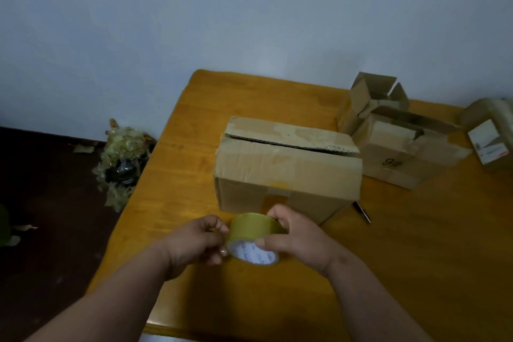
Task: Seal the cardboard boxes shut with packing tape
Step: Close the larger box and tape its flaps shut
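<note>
A large cardboard box (286, 172) stands in the middle of the wooden table (416, 244), its top flaps folded down with a gap between them. Just in front of it I hold a roll of yellowish packing tape (254, 233) with a white core. My right hand (297, 236) grips the roll from the right, thumb on its near rim. My left hand (194, 241) pinches at the roll's left edge.
Behind the big box to the right are a smaller box marked "9#" (399, 153) with loose flaps, an open small box (374, 94), and a taped parcel with a label (491, 133). A dark thin object (362, 211) lies by the box. A pile of crumpled tape (122, 164) lies on the floor, left.
</note>
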Demonstrator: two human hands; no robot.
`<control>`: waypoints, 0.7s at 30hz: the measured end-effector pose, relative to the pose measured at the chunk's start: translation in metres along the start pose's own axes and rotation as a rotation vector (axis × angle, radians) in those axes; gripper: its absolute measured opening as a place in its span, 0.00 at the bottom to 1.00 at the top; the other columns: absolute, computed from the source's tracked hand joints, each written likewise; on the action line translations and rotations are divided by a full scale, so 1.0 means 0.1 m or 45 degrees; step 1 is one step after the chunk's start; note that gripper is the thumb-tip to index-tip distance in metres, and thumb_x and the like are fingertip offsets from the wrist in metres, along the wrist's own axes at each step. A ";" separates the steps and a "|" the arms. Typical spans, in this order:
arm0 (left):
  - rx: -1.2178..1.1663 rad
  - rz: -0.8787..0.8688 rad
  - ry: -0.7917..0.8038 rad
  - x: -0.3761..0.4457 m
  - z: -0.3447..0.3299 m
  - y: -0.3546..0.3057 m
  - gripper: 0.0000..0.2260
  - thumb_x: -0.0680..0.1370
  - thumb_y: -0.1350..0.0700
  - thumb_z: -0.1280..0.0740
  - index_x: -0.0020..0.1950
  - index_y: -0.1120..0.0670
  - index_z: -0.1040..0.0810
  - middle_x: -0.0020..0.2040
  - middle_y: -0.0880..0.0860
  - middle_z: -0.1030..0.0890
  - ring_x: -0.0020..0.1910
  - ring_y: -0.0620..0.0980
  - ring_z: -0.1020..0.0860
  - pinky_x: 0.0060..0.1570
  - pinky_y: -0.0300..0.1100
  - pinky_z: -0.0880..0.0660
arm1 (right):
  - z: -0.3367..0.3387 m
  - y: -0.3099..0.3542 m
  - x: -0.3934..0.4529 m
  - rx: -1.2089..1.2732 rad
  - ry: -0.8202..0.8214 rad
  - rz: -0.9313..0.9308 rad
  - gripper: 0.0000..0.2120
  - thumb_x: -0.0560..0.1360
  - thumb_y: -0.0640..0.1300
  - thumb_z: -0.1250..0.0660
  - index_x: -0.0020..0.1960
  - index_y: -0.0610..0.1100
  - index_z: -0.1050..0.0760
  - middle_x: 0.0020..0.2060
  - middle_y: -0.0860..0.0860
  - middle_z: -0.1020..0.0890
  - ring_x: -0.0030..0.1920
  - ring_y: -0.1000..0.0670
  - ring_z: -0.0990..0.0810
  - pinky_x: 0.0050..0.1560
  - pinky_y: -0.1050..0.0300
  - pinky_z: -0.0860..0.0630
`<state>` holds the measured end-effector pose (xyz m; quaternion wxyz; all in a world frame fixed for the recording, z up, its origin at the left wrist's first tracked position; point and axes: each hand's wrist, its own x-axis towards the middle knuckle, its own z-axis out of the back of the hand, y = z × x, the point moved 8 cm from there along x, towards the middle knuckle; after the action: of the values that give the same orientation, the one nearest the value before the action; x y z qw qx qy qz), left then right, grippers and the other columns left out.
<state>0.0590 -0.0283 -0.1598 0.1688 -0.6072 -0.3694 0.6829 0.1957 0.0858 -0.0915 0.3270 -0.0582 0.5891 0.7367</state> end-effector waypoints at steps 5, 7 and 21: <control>-0.057 0.062 0.082 -0.07 -0.10 -0.02 0.15 0.74 0.72 0.34 0.56 0.56 0.27 0.39 0.60 0.18 0.32 0.51 0.22 0.38 0.44 0.23 | 0.13 0.00 -0.13 0.107 -0.091 0.001 0.14 0.70 0.56 0.35 0.42 0.45 0.28 0.39 0.48 0.27 0.41 0.51 0.30 0.44 0.53 0.35; -0.015 0.081 0.037 -0.07 -0.11 -0.02 0.20 0.72 0.73 0.33 0.59 0.54 0.27 0.40 0.60 0.17 0.32 0.51 0.22 0.36 0.42 0.22 | 0.14 -0.09 -0.16 0.129 -0.084 -0.014 0.13 0.73 0.55 0.34 0.42 0.45 0.27 0.39 0.47 0.26 0.42 0.50 0.28 0.46 0.52 0.35; 0.233 0.058 -0.127 -0.09 -0.19 -0.16 0.04 0.75 0.70 0.32 0.43 0.62 0.20 0.35 0.59 0.17 0.28 0.49 0.22 0.33 0.40 0.23 | 0.41 -0.77 -0.48 -0.992 -0.305 -0.324 0.20 0.78 0.64 0.42 0.56 0.50 0.24 0.53 0.52 0.19 0.57 0.49 0.23 0.66 0.49 0.36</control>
<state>0.0757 -0.0182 -0.1418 0.1893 -0.5629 -0.2994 0.7468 0.2874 0.1105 -0.1204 0.4350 -0.1637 0.2126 0.8595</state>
